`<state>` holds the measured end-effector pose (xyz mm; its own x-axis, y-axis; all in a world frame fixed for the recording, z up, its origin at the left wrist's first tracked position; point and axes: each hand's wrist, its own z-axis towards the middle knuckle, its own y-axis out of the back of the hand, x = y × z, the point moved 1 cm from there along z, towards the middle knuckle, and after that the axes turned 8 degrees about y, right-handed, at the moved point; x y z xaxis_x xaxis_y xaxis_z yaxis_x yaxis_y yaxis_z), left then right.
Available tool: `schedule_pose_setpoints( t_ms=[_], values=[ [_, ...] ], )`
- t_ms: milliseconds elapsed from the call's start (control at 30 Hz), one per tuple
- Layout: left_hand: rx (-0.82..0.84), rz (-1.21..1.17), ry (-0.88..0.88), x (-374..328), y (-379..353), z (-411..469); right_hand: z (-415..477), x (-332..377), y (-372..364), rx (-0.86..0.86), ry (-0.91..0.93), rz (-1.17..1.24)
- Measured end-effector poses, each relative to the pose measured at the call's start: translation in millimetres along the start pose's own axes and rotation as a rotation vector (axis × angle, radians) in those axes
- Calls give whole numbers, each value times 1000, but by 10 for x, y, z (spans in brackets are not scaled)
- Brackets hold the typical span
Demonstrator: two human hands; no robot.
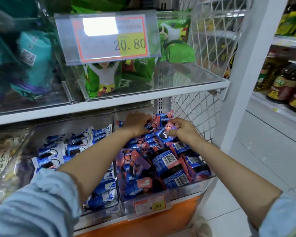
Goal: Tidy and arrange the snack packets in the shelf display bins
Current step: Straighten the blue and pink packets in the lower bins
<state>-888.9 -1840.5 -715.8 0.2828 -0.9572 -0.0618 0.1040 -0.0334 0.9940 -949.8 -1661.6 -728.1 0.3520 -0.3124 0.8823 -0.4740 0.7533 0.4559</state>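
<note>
left sleeve (34,202) and right sleeve (285,218) light blue, softly ribbed, ending near elbows; forearms bare.

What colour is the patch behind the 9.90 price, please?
Yellow, on the price tag; it shows best in the head view.

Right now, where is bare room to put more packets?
The upper clear bin is bare at its right, between the green packets and the wire mesh. Below, the pink packets and blue packets lie crowded.
</note>
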Motion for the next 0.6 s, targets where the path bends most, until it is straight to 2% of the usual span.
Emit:
schedule_pose_setpoints(
  t_ms=[167, 367, 467, 600],
  values=[
    [29, 1, -33, 54, 38, 36, 25, -13, -33, -19, -46, 97],
    [11, 128, -88, -1, 44, 17, 32, -35, -47, -34, -49, 93],
    [29, 77, -75, 43, 87, -16, 39, -43, -57, -41, -48, 100],
    [-76, -97, -29, 152, 256, -160, 62, 19, -66, -50, -34, 153]
  ],
)
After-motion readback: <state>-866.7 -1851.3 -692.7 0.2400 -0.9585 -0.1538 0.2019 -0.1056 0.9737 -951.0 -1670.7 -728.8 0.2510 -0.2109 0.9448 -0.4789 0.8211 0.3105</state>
